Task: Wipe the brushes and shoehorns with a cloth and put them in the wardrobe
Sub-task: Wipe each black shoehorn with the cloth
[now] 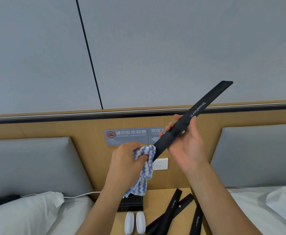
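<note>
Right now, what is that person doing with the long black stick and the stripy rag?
A person is cleaning a black shoehorn. The right hand holds it up around its middle, and the left hand grips a blue and white cloth wrapped around its lower end. Three more shoehorns lie on the wooden bedside table below, beside two small white brushes. Nothing here shows the wardrobe.
</note>
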Demonstrator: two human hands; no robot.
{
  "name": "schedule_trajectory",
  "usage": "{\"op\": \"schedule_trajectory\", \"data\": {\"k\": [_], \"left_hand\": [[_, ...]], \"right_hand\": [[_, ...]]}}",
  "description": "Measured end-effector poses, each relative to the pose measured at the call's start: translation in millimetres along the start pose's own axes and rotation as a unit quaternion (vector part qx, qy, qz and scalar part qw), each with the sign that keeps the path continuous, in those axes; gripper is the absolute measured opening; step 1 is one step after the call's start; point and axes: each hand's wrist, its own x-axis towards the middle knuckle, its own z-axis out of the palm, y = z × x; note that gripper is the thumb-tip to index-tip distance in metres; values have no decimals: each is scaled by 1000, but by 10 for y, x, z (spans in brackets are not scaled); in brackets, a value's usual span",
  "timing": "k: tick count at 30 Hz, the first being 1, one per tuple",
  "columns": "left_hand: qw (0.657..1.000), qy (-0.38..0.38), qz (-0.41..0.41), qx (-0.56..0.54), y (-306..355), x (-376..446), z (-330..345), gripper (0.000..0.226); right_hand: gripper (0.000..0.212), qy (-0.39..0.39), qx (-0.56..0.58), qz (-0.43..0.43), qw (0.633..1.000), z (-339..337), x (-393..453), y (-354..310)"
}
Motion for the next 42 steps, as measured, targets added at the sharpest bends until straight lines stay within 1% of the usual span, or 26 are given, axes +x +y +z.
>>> {"op": "schedule_trajectory", "data": {"k": [2,6,8,10,12,13,14,16,18,19,22,24,27,29,32,34,36,38,40,42], "left_hand": [[1000,0,-7,-16,-11,-13,-20,6],[998,30,-17,-57,-42,-34,-107,14],[995,55,-28,-77,-39,-51,-174,17],[992,95,-20,-82,-33,-91,-229,20],[990,134,8,-54,-39,-141,-255,21],[990,140,18,-26,-47,-166,-247,22],[990,138,22,6,-63,-192,-215,22],[990,124,19,62,-85,-246,-99,15],[990,106,15,89,-85,-290,43,8],[991,98,13,94,-79,-303,114,11],[994,69,9,90,-50,-276,254,19],[994,55,26,91,41,-215,288,17],[991,67,87,72,267,-111,333,10],[990,83,100,53,373,-35,373,15],[987,109,118,13,545,84,390,16],[982,115,147,19,656,130,391,18],[978,110,175,39,686,133,383,19],[972,103,200,62,602,86,368,19],[968,94,216,86,426,-36,369,30],[973,77,198,88,202,-150,383,32]], "right_hand": [[34,26,-32,6,999,-30,-7,-39],[40,55,-134,-7,989,-112,-28,-104],[39,68,-142,-18,987,-100,-41,-100],[33,75,-137,-15,988,-88,-57,-90],[29,80,-123,-12,989,-97,-59,-94],[28,81,-115,-12,990,-102,-56,-100],[27,81,-105,-13,991,-102,-51,-105],[28,79,-87,-10,993,-92,-46,-100],[29,72,-83,-1,994,-83,-55,-61],[30,65,-88,3,994,-83,-63,-35],[33,49,-124,17,991,-98,-91,64],[37,44,-142,34,988,-103,-108,139],[46,32,-119,71,990,-111,-131,225],[49,21,-126,82,988,-116,-153,258],[49,26,-109,62,992,-182,-151,250],[50,23,-100,58,993,-192,-161,189],[57,20,-108,53,993,-186,-154,78],[65,10,-90,42,995,-196,-126,-49],[59,1,-50,13,999,-228,-91,-171],[56,-14,-31,-2,999,-291,-82,-277]]}}
